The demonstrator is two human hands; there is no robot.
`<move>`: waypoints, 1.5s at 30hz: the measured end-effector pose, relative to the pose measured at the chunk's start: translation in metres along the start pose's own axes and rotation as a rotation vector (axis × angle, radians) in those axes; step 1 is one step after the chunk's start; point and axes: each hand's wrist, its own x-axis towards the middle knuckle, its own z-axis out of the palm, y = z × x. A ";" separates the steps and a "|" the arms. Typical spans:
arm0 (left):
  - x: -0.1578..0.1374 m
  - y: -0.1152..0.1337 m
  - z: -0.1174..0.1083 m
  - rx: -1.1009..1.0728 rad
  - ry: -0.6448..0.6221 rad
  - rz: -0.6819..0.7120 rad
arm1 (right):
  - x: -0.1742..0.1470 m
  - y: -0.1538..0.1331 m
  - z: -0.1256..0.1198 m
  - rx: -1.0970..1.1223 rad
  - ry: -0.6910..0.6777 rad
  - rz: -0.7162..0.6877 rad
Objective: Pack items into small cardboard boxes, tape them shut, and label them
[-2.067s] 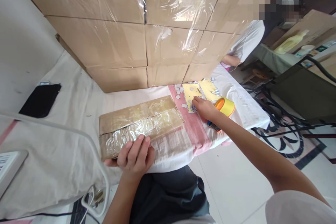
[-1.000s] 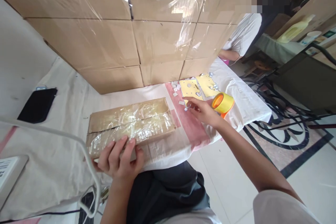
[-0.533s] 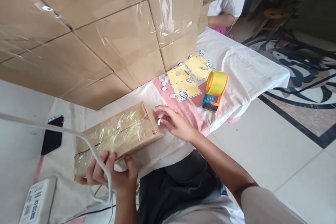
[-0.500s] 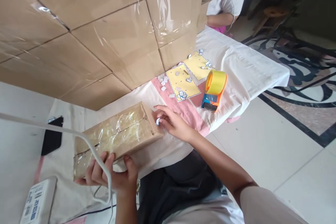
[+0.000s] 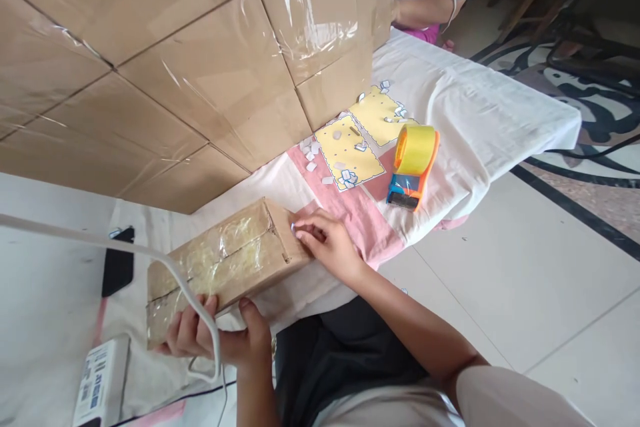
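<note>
A long cardboard box (image 5: 230, 250) sealed with clear tape lies at a slant on the cloth-covered table. My left hand (image 5: 220, 337) is closed on its near left end, fingers over the top and thumb against the side. At the box's right end face, my right hand (image 5: 330, 247) pinches a small white-and-blue piece (image 5: 293, 229) against or very close to the cardboard; actual contact is hard to tell. To the right of the box lie yellow dotted paper pieces (image 5: 345, 147) with small white scraps (image 5: 311, 165) scattered on and around them.
Stacked, taped cardboard boxes (image 5: 215, 87) form a wall behind. A tape dispenser (image 5: 414, 160) with yellow tape stands near the table's front edge. A white cable (image 5: 175, 273) crosses before my left hand. A black phone-like object (image 5: 119, 263) and white power strip (image 5: 103, 380) lie left. Another person's arm (image 5: 425, 11) shows beyond.
My right hand has brought the small piece left to the box's end face, its fingers closer together. My left hand still grips the box. The view has shifted slightly.
</note>
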 end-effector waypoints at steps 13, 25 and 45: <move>0.002 0.003 0.008 -0.034 -0.008 -0.025 | -0.030 -0.005 0.008 0.134 -0.044 0.066; 0.002 0.009 0.017 -0.089 0.030 -0.076 | -0.016 -0.002 0.017 0.046 -0.055 0.108; -0.005 -0.018 0.003 -0.257 0.088 0.075 | 0.025 -0.065 -0.025 -0.344 -0.635 -0.248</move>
